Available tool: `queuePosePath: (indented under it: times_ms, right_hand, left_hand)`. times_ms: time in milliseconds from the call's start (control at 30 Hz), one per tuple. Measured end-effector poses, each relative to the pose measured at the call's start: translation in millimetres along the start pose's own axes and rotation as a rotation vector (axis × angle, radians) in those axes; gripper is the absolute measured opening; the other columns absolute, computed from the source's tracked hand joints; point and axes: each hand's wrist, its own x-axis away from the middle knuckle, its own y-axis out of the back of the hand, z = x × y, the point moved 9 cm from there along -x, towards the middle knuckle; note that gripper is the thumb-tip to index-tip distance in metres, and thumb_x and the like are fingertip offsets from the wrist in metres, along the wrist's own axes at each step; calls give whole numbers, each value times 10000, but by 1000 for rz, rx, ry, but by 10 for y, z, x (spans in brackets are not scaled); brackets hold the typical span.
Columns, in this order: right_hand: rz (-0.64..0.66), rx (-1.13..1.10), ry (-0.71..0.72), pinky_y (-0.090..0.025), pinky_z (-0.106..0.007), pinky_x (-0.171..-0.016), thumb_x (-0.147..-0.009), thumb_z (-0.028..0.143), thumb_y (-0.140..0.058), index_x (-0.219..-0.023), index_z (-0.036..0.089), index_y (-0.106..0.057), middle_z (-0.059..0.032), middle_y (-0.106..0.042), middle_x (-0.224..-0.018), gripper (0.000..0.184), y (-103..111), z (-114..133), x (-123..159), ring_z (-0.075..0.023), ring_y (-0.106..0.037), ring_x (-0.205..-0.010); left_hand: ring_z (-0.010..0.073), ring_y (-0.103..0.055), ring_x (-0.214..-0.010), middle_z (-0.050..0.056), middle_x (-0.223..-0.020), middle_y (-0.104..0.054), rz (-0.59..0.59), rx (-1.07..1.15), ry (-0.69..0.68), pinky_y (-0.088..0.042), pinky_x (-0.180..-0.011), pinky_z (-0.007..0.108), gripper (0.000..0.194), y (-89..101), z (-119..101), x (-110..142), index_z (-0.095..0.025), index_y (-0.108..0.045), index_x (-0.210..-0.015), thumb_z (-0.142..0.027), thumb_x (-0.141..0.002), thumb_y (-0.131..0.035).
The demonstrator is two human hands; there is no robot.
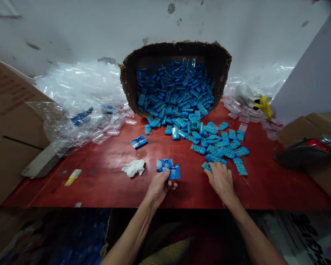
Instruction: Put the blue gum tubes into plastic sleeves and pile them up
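My left hand (160, 186) is closed, with the thumb on top of a small blue printed card (174, 172). Another blue printed card (162, 163) overlaps it just behind. Over on the right, my right hand (221, 179) has its fingers curled down on a small clear pack of teal beads (206, 166), at the near edge of a spread of similar packs (215, 151). The fingertips are partly hidden behind the hand. A blue folded card (139, 142) and a crumpled white tissue (133, 168) lie left of my left hand.
A torn cardboard box (127, 88) lies on its side, spilling blue packs onto the red table (99, 191). Clear plastic cases (79, 84) are heaped at the left, more cases (244, 112) at the right. Cardboard (13, 129) borders the left; a red-and-silver lidded object (320, 143) stands right.
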Motion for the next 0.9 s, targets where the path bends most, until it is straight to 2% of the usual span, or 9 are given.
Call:
queuePosePath:
  times_ms: [67,133,233,300,400,467,633,900]
  right_hand:
    - [6,88,13,-348,-362,-657,-761,282,-518,-972,211,-557,-106,-562,-809,226,-76,-74,41,-253,-476,-784]
    - [36,28,72,-358,-346,-665,-759,261,-521,-999,235,-545,-85,-563,-816,243,-178,16,57,-236,-482,-789]
    - [99,-229,144,-376,-344,-735,-742,252,-540,-1014,228,-539,-68,-569,-885,274,-288,266,3,-222,-493,-857]
    - [119,-465,126,-383,-342,-783,-736,264,-544,-1011,208,-534,-61,-569,-931,281,-280,372,-70,-206,-504,-888]
    - [150,-788,101,-407,-305,-785,-742,283,-533,-1018,204,-519,-41,-561,-981,287,-163,465,-138,-173,-524,-890]
    - [199,-890,164,-413,-287,-784,-741,275,-539,-1016,213,-529,-30,-557,-985,282,-40,568,-123,-161,-523,-898]
    - [271,-868,324,-397,-301,-833,-739,253,-561,-996,212,-573,-42,-555,-960,260,176,781,-26,-165,-507,-921]
    - [273,-692,445,-408,-324,-813,-748,246,-559,-1039,219,-567,-58,-550,-941,292,205,873,22,-179,-495,-897]
  left_hand:
    - [112,-542,-441,-46,-376,-450,17,22,42,-394,-438,205,358,16,57,4,-153,-453,-542,-461,-643,-604]
    - [108,-548,-454,-48,-390,-456,31,45,76,-400,-448,202,354,25,103,10,-154,-459,-566,-471,-652,-593]
    - [107,-550,-459,-46,-399,-464,38,63,91,-409,-456,203,339,48,127,17,-157,-464,-581,-460,-657,-596]
    - [117,-561,-469,-42,-391,-467,15,49,88,-423,-470,213,340,95,122,19,-155,-473,-575,-463,-661,-591]
    - [131,-578,-490,-33,-388,-481,-18,16,70,-446,-501,232,348,168,95,20,-148,-496,-571,-473,-660,-585]
    - [132,-579,-489,-29,-389,-489,-20,7,60,-450,-504,234,350,184,80,18,-142,-509,-574,-473,-658,-586]
    - [128,-565,-464,-28,-371,-486,-13,1,49,-445,-494,232,343,147,62,17,-135,-527,-582,-463,-651,-598]
    - [123,-531,-439,8,-366,-500,47,-148,-93,-410,-502,232,388,114,-81,4,-136,-496,-450,-441,-677,-572]
